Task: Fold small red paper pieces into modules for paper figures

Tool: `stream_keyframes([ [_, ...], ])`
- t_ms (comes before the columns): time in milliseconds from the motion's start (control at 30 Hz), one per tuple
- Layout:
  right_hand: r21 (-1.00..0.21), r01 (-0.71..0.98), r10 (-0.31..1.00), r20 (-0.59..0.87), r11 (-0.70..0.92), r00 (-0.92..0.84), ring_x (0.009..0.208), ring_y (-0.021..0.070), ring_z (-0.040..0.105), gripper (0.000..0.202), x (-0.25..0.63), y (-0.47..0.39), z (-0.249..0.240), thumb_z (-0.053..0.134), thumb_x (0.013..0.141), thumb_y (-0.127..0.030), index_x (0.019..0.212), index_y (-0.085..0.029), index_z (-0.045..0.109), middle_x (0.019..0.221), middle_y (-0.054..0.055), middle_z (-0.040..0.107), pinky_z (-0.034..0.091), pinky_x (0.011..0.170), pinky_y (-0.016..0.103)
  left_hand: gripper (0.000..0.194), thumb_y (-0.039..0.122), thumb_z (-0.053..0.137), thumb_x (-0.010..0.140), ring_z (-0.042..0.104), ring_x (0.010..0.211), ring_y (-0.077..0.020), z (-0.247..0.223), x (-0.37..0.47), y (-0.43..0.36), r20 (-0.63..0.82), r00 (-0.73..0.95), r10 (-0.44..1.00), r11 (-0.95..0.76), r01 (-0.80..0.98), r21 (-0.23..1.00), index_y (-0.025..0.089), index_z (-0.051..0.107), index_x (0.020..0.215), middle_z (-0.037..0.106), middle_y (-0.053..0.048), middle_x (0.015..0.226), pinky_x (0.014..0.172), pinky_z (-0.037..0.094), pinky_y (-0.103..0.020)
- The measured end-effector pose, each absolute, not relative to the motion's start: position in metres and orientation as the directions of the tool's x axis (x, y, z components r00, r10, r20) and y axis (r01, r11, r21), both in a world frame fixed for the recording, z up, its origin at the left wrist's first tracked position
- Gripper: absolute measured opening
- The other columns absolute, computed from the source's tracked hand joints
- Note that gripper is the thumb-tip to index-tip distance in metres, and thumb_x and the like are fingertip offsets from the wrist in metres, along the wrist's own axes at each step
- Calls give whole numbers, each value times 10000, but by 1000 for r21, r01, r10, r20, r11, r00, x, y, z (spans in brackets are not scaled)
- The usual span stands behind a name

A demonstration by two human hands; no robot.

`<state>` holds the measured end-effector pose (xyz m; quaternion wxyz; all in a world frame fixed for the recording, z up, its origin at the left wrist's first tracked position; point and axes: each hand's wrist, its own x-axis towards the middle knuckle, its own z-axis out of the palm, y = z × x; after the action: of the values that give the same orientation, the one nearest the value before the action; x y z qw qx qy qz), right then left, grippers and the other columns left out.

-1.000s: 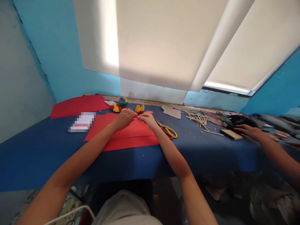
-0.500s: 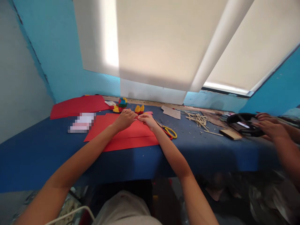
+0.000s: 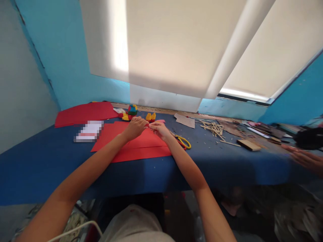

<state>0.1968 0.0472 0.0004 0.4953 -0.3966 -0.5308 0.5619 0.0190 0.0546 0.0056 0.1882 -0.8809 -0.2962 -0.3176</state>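
My left hand and my right hand meet above a stack of red paper sheets. Both have their fingers closed around a small red paper piece, mostly hidden by the fingertips. Just beyond them stands a small yellow and red folded-paper piece. Behind my left hand sits a multicoloured folded-paper figure, with yellow and red parts at its base. A pair of scissors with yellow and red handles lies beside my right wrist, partly covered by the sheets and arm.
More red sheets lie at the back left, near a blurred-out white item. Thin sticks, grey paper and a small wooden block are to the right. Another person's hand is at the right edge, near a black object.
The other person's hands and the black object have shifted right, uncovering flat items on the table. My own hands stay almost in the same place, still closed on the red paper piece.
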Motion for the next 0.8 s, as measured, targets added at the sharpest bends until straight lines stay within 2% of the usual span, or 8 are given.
stream_keyframes([
  [167,-982,-188,985,62,32,-159,544,68,449,340,194,48,-1,815,461,-352,682,-160,642,613,-19,568,253,472,218,236,232,407,929,572,871,-245,8,18,55,651,648,396,-773,618,-145,154,629,910,660,-95,891,786,387,-393],
  [267,-983,-181,979,70,36,-190,558,69,471,330,196,48,3,810,495,-358,702,-165,640,629,-19,576,281,476,205,215,241,422,924,569,888,-246,11,17,54,659,636,402,-778,617,-121,153,618,935,658,-97,915,805,391,-396],
  [433,-993,-114,975,35,11,-217,632,87,536,299,202,46,12,709,654,-448,769,-179,648,726,12,633,325,491,197,172,234,444,916,564,906,-232,15,16,52,677,617,401,-795,602,-77,163,599,935,651,-93,941,828,404,-371],
  [633,-994,3,977,103,106,-189,616,88,529,285,202,44,9,731,615,-412,764,-178,669,665,-7,610,317,505,197,183,232,494,902,574,945,-239,12,14,56,647,663,376,-817,567,-106,136,593,1022,668,-101,995,864,395,-369],
  [800,-984,70,977,155,166,-146,635,94,537,261,202,44,10,687,651,-418,743,-175,664,677,-1,614,314,524,204,207,300,495,910,589,993,-249,11,9,62,672,610,421,-789,611,-60,173,604,1031,680,-84,1007,855,397,-377],
])
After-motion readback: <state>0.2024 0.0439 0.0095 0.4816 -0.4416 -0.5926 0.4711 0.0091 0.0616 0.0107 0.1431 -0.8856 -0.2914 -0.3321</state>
